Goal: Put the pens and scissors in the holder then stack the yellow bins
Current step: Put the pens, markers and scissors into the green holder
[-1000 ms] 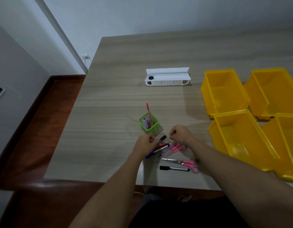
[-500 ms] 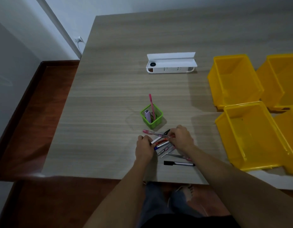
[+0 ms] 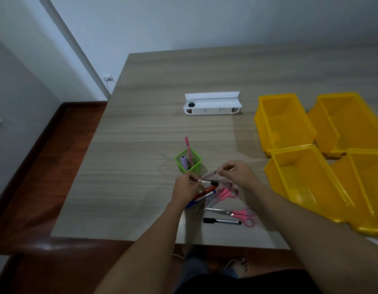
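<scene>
Head view showed the left hand (image 3: 185, 190) pinching a white marker (image 3: 207, 182), fingers clamped on it, just in front of the green holder (image 3: 188, 161). Right hand (image 3: 237, 174) pinched a thin pen (image 3: 226, 169). Loose pens (image 3: 205, 194) and pink scissors (image 3: 237, 214) lay on the tabletop (image 3: 131, 177); four yellow bins (image 3: 304, 177) sat unstacked to the right.

So the holder (image 3: 188, 161) sits about mid-worktop (image 3: 128, 166) with a pen (image 3: 188, 148) standing in it. Right in front of it there's a loose pile of pens (image 3: 202, 195), then scissors (image 3: 237, 214) and a marker (image 3: 222, 221) nearest the front edge. Four bins (image 3: 307, 179) are clustered off to the right, two behind two. A power strip (image 3: 212, 106) lies behind the holder.
</scene>
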